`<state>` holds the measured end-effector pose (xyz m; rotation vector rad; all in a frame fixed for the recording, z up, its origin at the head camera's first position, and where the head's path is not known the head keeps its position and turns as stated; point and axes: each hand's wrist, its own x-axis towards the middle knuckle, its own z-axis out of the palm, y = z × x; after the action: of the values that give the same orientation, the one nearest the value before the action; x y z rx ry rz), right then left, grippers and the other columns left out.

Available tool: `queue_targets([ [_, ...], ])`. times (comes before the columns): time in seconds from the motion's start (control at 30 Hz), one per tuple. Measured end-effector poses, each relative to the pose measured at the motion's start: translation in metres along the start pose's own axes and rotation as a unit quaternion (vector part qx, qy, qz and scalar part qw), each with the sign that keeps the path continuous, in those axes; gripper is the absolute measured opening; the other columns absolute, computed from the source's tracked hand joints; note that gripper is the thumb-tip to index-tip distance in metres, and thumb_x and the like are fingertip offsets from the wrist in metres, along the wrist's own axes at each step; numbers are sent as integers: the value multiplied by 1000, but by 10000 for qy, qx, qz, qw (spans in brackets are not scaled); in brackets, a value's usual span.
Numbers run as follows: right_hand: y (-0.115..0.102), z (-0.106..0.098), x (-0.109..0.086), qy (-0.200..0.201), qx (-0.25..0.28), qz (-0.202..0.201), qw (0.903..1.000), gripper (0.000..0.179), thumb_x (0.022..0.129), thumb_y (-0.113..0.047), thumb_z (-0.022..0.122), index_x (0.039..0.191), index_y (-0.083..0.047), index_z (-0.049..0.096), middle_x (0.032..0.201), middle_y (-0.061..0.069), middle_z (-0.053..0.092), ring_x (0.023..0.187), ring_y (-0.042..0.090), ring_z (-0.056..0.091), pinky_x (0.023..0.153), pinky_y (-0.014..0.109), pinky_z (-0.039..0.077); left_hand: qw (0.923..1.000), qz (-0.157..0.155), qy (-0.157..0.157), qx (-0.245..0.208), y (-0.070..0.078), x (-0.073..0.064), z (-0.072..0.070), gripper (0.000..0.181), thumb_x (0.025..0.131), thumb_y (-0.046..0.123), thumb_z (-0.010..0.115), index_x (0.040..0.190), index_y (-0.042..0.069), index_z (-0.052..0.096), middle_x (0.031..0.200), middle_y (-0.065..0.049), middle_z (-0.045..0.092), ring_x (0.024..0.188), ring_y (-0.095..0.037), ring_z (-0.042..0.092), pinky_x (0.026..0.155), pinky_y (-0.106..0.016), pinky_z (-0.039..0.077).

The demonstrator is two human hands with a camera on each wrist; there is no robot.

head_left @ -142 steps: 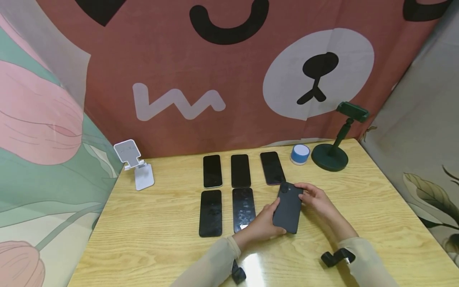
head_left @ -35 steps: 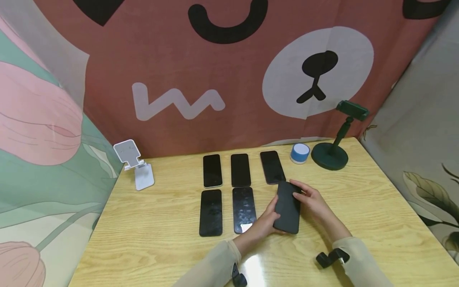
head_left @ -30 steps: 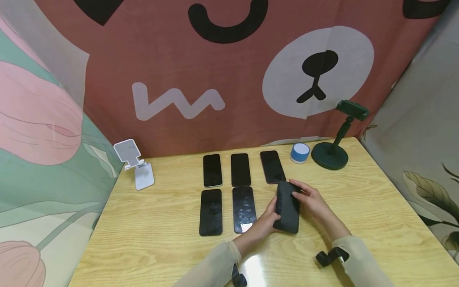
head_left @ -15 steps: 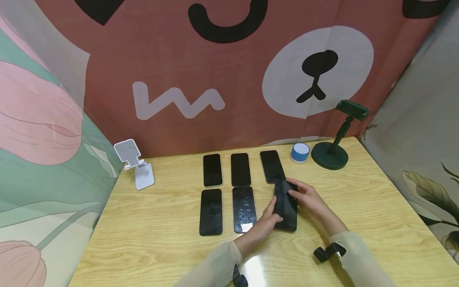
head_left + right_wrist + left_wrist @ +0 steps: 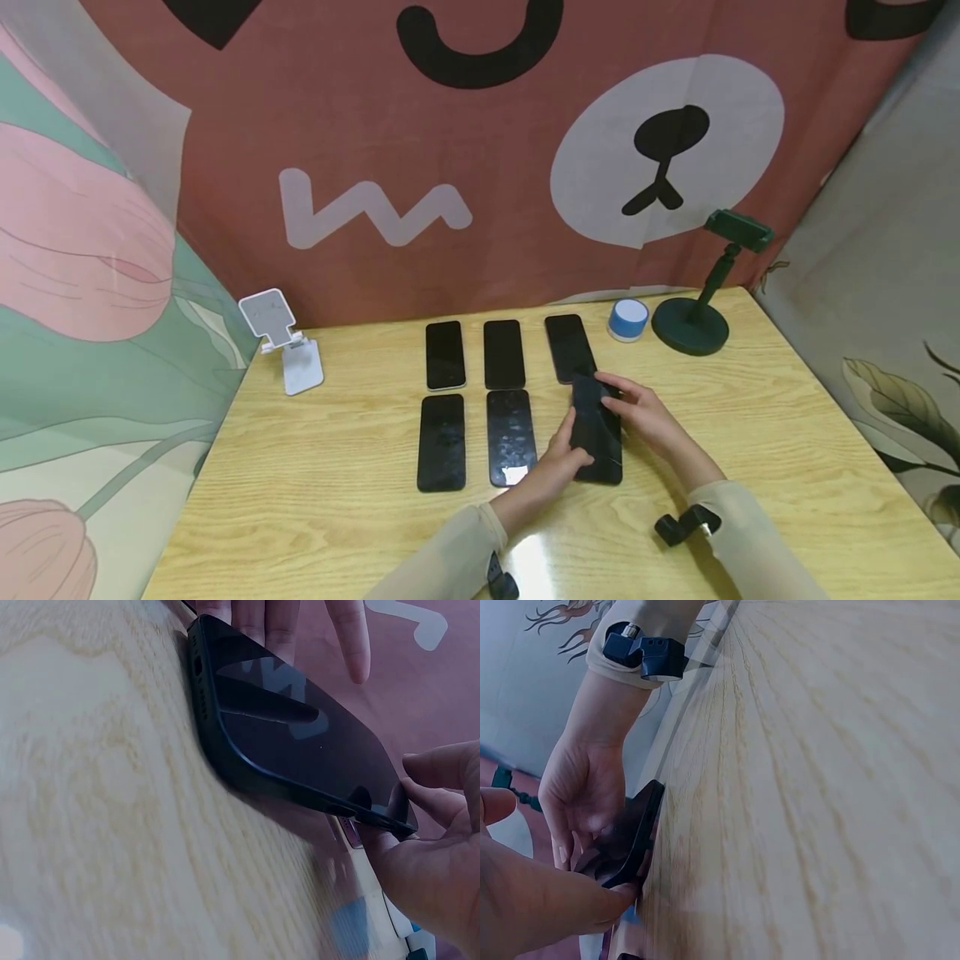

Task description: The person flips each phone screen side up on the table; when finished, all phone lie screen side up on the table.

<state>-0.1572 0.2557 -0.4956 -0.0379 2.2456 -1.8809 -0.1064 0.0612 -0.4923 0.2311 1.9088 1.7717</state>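
Observation:
A black smartphone (image 5: 600,446) is held screen side up, close over the wooden table, between both hands. The left hand (image 5: 551,475) grips it along its left edge, thumb near the lower corner. The right hand (image 5: 651,423) pinches the upper right edge; in the right wrist view, the fingers (image 5: 442,769) and thumb meet around the far corner. That view also shows the phone's port end (image 5: 199,667) and dark, reflective screen (image 5: 300,735). In the left wrist view, the phone (image 5: 630,840) stands tilted, with the right hand (image 5: 592,776) behind it.
Several other dark phones lie in two rows: an upper right one (image 5: 570,346) just beyond the held phone, and a lower one (image 5: 512,437) beside the left hand. A white phone stand (image 5: 302,367), a blue-and-white round container (image 5: 627,320) and a green stand (image 5: 692,327) are farther back.
Earlier the phone showed its grey back with the camera bump; it has been turned over, and the dark screen now faces up. It has shifted slightly left, away from me.

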Motion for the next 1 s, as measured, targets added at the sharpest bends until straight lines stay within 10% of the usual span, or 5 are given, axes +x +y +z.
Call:
queue_targets([
  [0.73, 5, -1, 8, -292, -357, -204, 9987, 53, 94, -4, 53, 142, 6, 34, 148, 29, 27, 132, 43, 29, 96, 31, 40, 9996, 75, -44, -264, -2, -5, -9, 86, 81, 14, 57, 153, 14, 10, 135, -15, 36, 119, -30, 41, 93, -42, 42],
  [1.0, 5, -1, 5, -406, -574, -309, 9970, 57, 92, -4, 56, 143, 6, 32, 149, 29, 24, 135, 46, 23, 103, 56, 28, 9995, -10, -53, -323, -1, -4, -9, 87, 81, 14, 58, 153, 14, 10, 132, -12, 37, 119, -27, 41, 95, -41, 40],
])
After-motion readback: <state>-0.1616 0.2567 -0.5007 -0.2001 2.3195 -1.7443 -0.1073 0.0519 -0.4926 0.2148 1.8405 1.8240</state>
